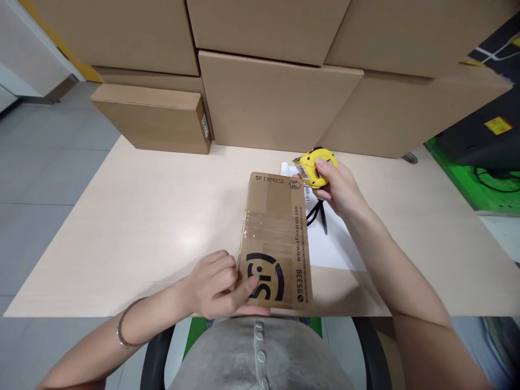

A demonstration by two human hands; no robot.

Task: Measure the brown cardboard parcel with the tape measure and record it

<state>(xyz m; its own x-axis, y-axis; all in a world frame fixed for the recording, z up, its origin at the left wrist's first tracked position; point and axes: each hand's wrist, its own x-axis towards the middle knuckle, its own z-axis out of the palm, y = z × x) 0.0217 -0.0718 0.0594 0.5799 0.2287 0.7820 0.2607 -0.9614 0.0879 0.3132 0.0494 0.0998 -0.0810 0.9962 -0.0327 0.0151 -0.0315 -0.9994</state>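
A small brown SF Express carton [276, 238] lies on the pale wooden table [134, 216], its long side running away from me. My left hand [219, 287] is closed on the carton's near left corner, fingers pressed against its top and side. My right hand [337, 187] is wrapped round a yellow tape measure [313, 167] at the carton's far right corner. A black strap [319, 214] hangs from the tape measure over a white sheet of paper [329, 244].
Large plain cardboard boxes [276, 103] are stacked along the table's far edge, with a flatter one [154, 116] at the left. A green floor area [475, 179] with black equipment lies to the right. Grey floor shows at the left.
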